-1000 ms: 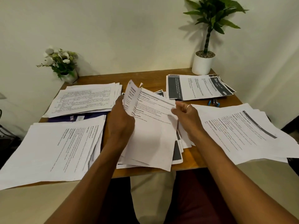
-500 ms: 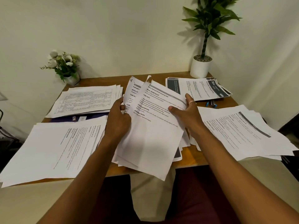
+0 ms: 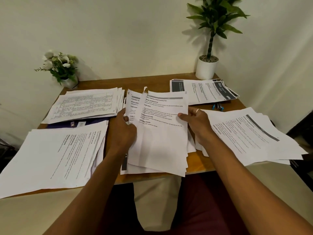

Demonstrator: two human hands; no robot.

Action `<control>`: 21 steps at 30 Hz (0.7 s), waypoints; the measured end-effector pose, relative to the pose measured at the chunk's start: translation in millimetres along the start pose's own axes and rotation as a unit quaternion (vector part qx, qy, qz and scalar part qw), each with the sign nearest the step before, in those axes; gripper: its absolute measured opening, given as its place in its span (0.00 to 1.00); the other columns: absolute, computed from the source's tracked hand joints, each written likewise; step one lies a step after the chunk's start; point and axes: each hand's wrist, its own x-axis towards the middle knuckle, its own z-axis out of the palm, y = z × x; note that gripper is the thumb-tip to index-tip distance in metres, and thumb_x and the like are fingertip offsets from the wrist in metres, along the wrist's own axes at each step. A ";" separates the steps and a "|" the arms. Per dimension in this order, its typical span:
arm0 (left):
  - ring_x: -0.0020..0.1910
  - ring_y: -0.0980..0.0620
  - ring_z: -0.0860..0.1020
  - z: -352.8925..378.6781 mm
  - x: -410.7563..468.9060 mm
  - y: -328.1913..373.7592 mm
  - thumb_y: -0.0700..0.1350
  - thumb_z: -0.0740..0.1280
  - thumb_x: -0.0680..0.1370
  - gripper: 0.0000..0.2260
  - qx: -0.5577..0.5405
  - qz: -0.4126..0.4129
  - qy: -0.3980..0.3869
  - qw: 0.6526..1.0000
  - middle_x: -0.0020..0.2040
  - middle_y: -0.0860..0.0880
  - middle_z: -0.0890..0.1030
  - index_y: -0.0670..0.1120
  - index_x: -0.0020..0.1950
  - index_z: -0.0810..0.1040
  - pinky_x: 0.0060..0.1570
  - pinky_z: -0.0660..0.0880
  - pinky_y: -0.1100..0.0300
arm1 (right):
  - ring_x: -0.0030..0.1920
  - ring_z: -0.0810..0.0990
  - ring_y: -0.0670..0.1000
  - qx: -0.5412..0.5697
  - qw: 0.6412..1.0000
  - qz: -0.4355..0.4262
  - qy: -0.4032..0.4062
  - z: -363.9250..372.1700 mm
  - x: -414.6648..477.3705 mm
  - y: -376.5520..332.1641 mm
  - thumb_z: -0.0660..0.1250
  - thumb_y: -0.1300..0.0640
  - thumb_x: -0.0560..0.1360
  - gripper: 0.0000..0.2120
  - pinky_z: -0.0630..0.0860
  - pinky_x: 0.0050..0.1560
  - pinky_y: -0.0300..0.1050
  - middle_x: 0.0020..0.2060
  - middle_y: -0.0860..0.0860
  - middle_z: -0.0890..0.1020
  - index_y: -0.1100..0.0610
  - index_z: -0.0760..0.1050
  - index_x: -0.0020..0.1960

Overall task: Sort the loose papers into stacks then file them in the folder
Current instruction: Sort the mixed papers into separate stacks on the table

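So we've got both hands on the middle bunch of loose papers (image 3: 162, 133). Our left hand (image 3: 122, 131) is curled around the left edge of the bunch, thumb on the front, fingers tucked behind, so it's closed on a fair few sheets. Our right hand (image 3: 197, 122) pinches the right edge of the top sheet, thumb pressed on the printed face, the rest of the fingers behind it; there's a ring (image 3: 197, 110) on one finger. The top sheet is lifted and tilted up toward us, with a second sheet peeking out on its left side. The lower ends of the bunch hang over the near edge of the tabletop (image 3: 198, 161).

Moving outward, four sorted stacks sit around us. Near left stack (image 3: 55, 156) is big, text running sideways, overhanging the front edge. Far left stack (image 3: 86, 105) has table-style forms on top. Between those two, a dark blue folder (image 3: 76, 123) pokes out, mostly buried under paper. Near right stack (image 3: 250, 134) is fanned out loosely and hangs off the right side. Far right stack (image 3: 203, 91) has dark header bars, and just in front of it lie some small blue clips (image 3: 218, 106), hard to make out exactly.

Back corners: white flowers (image 3: 59, 68) in a little pot on the left, a potted plant (image 3: 209, 48) on the right.
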 end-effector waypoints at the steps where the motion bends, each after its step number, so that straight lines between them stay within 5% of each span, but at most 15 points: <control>1: 0.52 0.63 0.79 0.3 0.4 0.0 0.42 0.69 0.75 0.29 0.004 -0.001 -0.007 1.000 0.55 0.70 0.79 0.79 0.57 0.69 0.47 0.79 0.67 | 0.48 0.86 0.45 -0.014 1.000 0.009 -0.020 0.0 -0.7 1.3 0.78 0.56 0.74 0.12 0.81 0.45 0.38 0.49 0.40 0.87 0.46 0.81 0.55; 4: 0.53 0.63 0.79 1.1 0.2 -1.8 0.43 0.70 0.74 0.28 0.027 0.022 -0.012 0.999 0.53 0.75 0.77 0.73 0.63 0.68 0.41 0.77 0.72 | 0.47 0.83 0.44 -0.046 0.998 0.032 -0.028 1.4 -3.2 3.8 0.77 0.55 0.75 0.11 0.78 0.41 0.36 0.47 0.41 0.84 0.48 0.79 0.55; 8: 0.63 0.52 0.80 3.7 2.7 -8.9 0.40 0.72 0.77 0.28 0.065 0.043 -0.006 0.997 0.67 0.58 0.79 0.63 0.70 0.68 0.47 0.81 0.61 | 0.44 0.82 0.42 -0.039 0.999 0.033 0.009 0.5 -4.0 2.6 0.74 0.56 0.77 0.07 0.74 0.35 0.32 0.44 0.37 0.82 0.47 0.77 0.49; 11: 0.68 0.47 0.77 4.1 2.9 -9.0 0.41 0.72 0.77 0.28 0.101 0.052 0.008 0.994 0.71 0.55 0.76 0.62 0.71 0.69 0.54 0.83 0.50 | 0.44 0.82 0.41 -0.019 0.999 0.031 0.027 -1.7 -5.1 -0.2 0.73 0.57 0.77 0.06 0.75 0.33 0.31 0.43 0.38 0.83 0.48 0.77 0.49; 14: 0.71 0.44 0.71 4.0 0.0 -4.8 0.40 0.71 0.78 0.24 0.140 0.081 0.052 0.986 0.73 0.51 0.70 0.58 0.70 0.72 0.59 0.75 0.59 | 0.43 0.84 0.42 0.021 0.999 0.025 0.032 -1.9 -7.0 -4.5 0.72 0.59 0.77 0.07 0.77 0.34 0.30 0.43 0.38 0.84 0.48 0.78 0.49; 16: 0.73 0.43 0.67 4.5 -2.2 5.6 0.40 0.71 0.78 0.20 0.158 0.095 0.066 0.981 0.74 0.49 0.69 0.55 0.68 0.76 0.65 0.71 0.52 | 0.44 0.86 0.44 0.057 0.998 0.009 0.022 -1.7 -7.4 -6.8 0.71 0.62 0.77 0.09 0.79 0.36 0.32 0.44 0.40 0.87 0.49 0.79 0.51; 19: 0.71 0.44 0.69 1.3 -9.3 22.7 0.44 0.69 0.81 0.11 0.180 0.121 0.076 0.973 0.72 0.48 0.74 0.53 0.63 0.81 0.71 0.67 0.42 | 0.48 0.87 0.45 0.099 0.995 -0.009 0.000 0.1 -8.7 -11.9 0.69 0.66 0.77 0.12 0.81 0.43 0.37 0.47 0.42 0.88 0.51 0.81 0.55; 21: 0.62 0.53 0.78 -5.1 -17.4 35.7 0.53 0.62 0.84 0.10 0.147 0.131 0.061 0.978 0.62 0.54 0.82 0.54 0.59 0.82 0.63 0.76 0.46 | 0.48 0.86 0.43 0.106 0.994 -0.019 -0.012 2.6 -10.3 -15.0 0.69 0.66 0.77 0.13 0.80 0.42 0.35 0.47 0.41 0.88 0.51 0.80 0.55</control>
